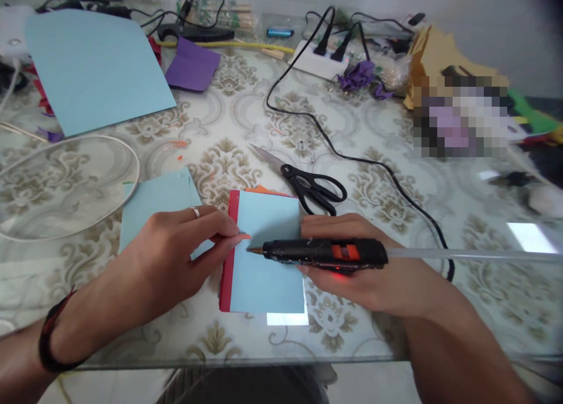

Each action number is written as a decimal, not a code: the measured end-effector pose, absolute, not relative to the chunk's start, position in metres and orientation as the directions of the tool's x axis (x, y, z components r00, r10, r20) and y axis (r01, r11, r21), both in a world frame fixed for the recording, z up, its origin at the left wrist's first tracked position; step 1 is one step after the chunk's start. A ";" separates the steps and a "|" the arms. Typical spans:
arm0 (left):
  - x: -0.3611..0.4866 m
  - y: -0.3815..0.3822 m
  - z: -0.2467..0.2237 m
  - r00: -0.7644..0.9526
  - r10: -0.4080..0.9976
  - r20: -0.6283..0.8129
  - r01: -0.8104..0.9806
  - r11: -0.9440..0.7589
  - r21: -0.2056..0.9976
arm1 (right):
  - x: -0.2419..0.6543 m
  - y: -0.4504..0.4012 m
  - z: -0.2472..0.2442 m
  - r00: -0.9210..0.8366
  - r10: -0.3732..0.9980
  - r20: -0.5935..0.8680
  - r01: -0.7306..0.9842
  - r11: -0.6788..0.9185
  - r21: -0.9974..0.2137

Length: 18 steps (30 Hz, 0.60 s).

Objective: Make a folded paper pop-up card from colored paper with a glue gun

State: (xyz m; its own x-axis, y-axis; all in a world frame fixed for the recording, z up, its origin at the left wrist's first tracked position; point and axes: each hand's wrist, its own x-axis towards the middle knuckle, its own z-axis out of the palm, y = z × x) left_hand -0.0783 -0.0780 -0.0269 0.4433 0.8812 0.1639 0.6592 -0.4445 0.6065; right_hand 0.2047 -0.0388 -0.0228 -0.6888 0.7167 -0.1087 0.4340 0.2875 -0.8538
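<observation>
My right hand (352,269) grips a black hot glue gun (316,254), its red light glowing and a clear glue stick (461,255) sticking out of its back. The nozzle points left, over a small light-blue paper booklet (268,287) with a red spine strip (227,269). My left hand (189,237) pinches a tiny orange paper piece (245,236) between thumb and finger, just above the booklet and close to the nozzle tip. Orange paper (264,189) peeks out behind the booklet's top edge. Part of the booklet's right side is hidden by my right hand.
Black-handled scissors (308,184) lie beyond the booklet. A black cord (334,149) runs from a white power strip (319,61) down the right. Light-blue sheets (101,75), purple paper (193,65) and a white wire hoop (137,169) lie left; tan paper (433,55) is piled at back right.
</observation>
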 end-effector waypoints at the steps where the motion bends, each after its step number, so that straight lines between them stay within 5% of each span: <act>1: -0.078 -0.078 -0.027 0.445 0.880 0.167 0.658 -0.448 0.606 | 0.204 -0.039 -0.023 -0.691 0.716 -0.098 0.426 0.294 -0.855; 18: -0.079 -0.077 -0.028 0.471 0.857 0.208 0.660 -0.499 0.561 | 0.206 -0.041 -0.028 -0.548 0.826 -0.132 0.501 0.198 -0.842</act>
State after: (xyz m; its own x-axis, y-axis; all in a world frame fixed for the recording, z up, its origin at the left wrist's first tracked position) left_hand -0.0787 -0.0773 -0.0279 0.4712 0.8570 0.2085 0.6603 -0.4995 0.5608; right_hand 0.2057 -0.0414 -0.0284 -0.5482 0.8259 -0.1321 0.5014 0.1981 -0.8422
